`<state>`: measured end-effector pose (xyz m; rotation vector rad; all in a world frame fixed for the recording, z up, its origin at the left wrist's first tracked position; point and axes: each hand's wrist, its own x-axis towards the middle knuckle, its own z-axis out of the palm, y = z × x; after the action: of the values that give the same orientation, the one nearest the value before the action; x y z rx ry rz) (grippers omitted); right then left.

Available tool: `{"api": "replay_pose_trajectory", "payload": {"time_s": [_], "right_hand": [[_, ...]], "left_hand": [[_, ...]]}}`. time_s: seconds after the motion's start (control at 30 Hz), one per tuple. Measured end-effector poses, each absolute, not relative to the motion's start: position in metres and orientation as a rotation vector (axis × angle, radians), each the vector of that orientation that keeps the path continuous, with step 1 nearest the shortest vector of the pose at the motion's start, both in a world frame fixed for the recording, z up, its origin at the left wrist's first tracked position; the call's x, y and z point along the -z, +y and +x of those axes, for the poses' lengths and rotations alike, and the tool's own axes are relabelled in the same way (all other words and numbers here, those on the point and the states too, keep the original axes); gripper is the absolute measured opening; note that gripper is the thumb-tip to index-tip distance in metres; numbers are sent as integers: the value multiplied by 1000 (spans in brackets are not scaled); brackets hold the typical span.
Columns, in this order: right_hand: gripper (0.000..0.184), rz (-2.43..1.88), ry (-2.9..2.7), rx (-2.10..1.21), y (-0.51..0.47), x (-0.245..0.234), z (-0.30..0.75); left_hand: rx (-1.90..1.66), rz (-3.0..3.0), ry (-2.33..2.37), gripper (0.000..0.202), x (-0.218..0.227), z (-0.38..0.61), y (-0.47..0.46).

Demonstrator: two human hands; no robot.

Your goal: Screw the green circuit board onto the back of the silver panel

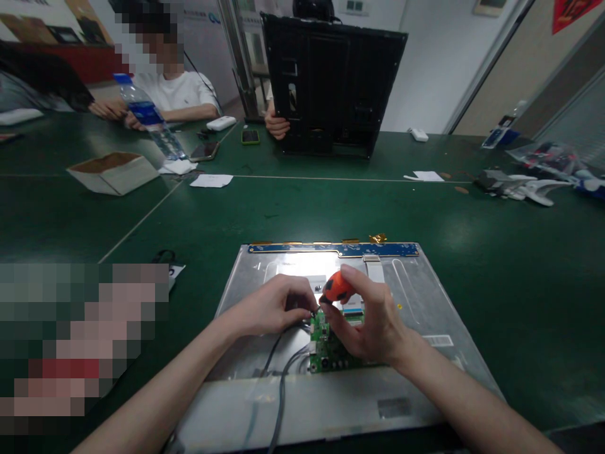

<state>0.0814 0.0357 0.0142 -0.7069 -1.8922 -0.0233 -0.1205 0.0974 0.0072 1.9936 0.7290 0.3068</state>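
A silver display panel (425,296) lies back-up on the green table in front of me. A small green circuit board (326,350) sits on its middle, with grey cables (278,372) running toward me. A blue strip board (331,248) lines the far edge. My right hand (373,321) is closed round an orange-handled screwdriver (336,287), held over the green board. My left hand (274,306) is pinched shut at the board's left corner, by the cables; what its fingertips hold is too small to make out.
Across the table a person holds up a black monitor back cover (331,82). Another person sits at the far left behind a water bottle (151,120). An open cardboard box (113,171), phones (250,136), paper scraps (211,180) and a heap of parts (529,183) lie around.
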Motion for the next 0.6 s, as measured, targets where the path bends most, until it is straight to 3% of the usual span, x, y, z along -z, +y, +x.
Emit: {"api": "replay_pose_trajectory", "payload": {"time_s": [0.6], "right_hand": [[70, -723, -1918, -127, 35, -10, 82]], "left_hand": [[-285, 1989, 719, 13, -7, -120, 98]]}}
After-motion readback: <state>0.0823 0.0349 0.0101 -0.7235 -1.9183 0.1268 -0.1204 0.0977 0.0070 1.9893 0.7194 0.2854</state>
